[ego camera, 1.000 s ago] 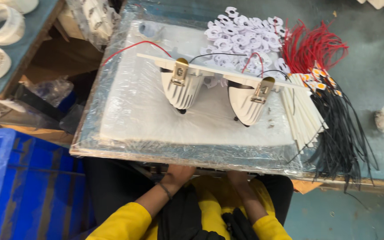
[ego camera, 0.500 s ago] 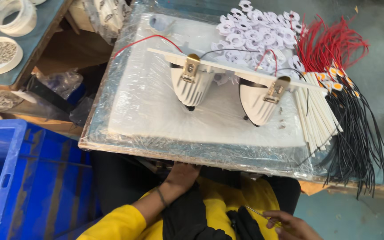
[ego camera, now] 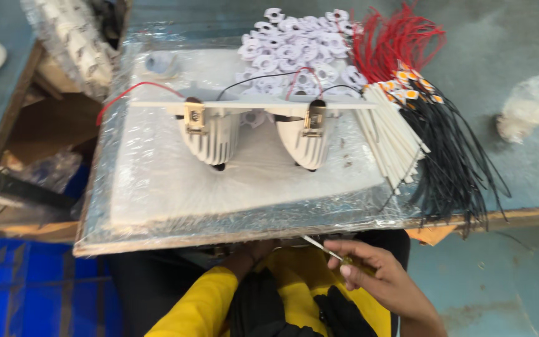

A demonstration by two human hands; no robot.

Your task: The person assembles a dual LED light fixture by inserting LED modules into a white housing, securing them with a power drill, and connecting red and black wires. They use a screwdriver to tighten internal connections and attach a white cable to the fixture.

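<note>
The right hand (ego camera: 378, 281) grips a screwdriver (ego camera: 329, 251) just below the board (ego camera: 157, 212). The left hand (ego camera: 251, 253) is mostly hidden under the board's edge; its grip cannot be told. Two white lamp housings (ego camera: 210, 134) lie beyond both hands.

The right hand (ego camera: 385, 281) now sits at about five o'clock below the board's (ego camera: 157, 240) near edge, fingers closed around a thin screwdriver (ego camera: 325, 249) whose metal shaft points toward ten o'clock; a second ago that hand lay empty in the lap, and half a second ago it was reaching low at five o'clock. The left hand (ego camera: 247, 254) is now mostly tucked under the board edge at six o'clock, less of it showing than before. The view has shifted closer, so the two white lamp housings (ego camera: 210, 134) sit nearer the centre.
</note>
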